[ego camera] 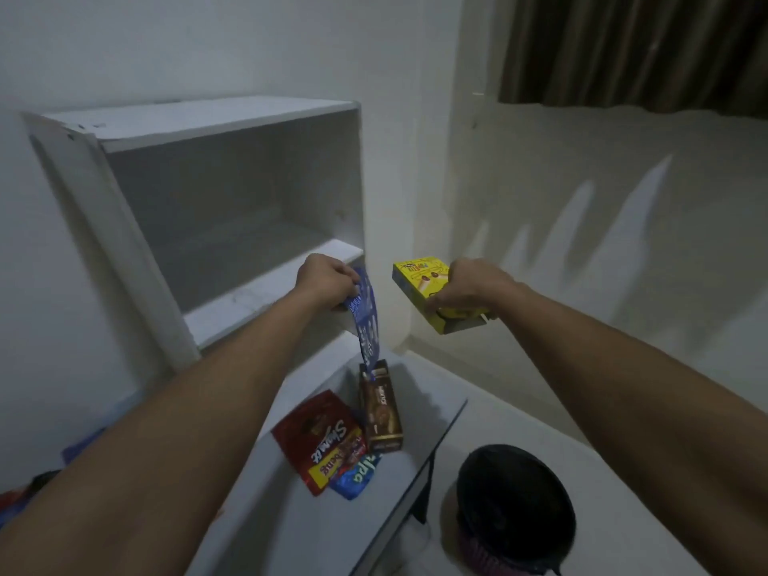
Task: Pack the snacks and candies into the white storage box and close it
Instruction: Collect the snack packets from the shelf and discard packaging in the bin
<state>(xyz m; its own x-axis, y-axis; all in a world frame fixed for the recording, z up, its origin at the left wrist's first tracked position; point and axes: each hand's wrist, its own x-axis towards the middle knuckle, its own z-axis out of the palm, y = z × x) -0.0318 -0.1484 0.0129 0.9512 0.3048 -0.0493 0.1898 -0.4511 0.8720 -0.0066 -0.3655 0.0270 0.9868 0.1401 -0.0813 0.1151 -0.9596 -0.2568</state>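
Observation:
My left hand (pixel 328 280) grips the top of a blue snack packet (pixel 368 322) that hangs down in front of the white shelf unit (pixel 232 130). My right hand (pixel 469 288) holds a yellow snack box (pixel 419 282), raised beside the shelf's right edge. Below on the white tabletop (pixel 415 430) stands a brown biscuit box (pixel 380 409), with a red snack pouch (pixel 322 442) and a blue wrapper (pixel 357 478) lying next to it. No white storage box with a lid is clearly visible.
The shelf's upper compartment (pixel 232 214) holds nothing. A round black object with a pink base (pixel 515 509) sits on the floor at the lower right. Dark curtains (pixel 631 47) hang at the upper right. Blue and red items (pixel 79 446) lie blurred at the left.

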